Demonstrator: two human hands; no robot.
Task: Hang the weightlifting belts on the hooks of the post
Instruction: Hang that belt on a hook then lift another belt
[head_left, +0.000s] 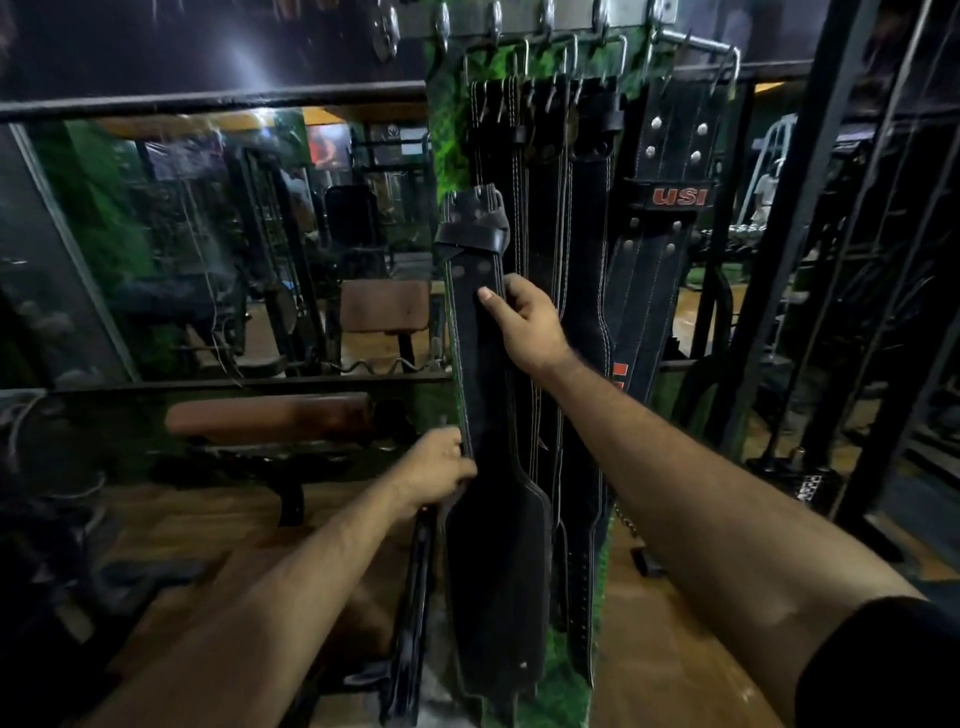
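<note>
Right hand (524, 322) pinching the black belt (493, 545) near its buckle end, left hand (441, 467) clamped on its edge lower down. Mid-hang; next, lifting the buckle up onto a free hook (470, 62).

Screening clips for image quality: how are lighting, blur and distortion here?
Head view: dim overall; a bright streak of glare at upper left; wide-angle bending at the edges; soft motion blur on the left side; the held belt, right hand and left hand remain readable.
</note>
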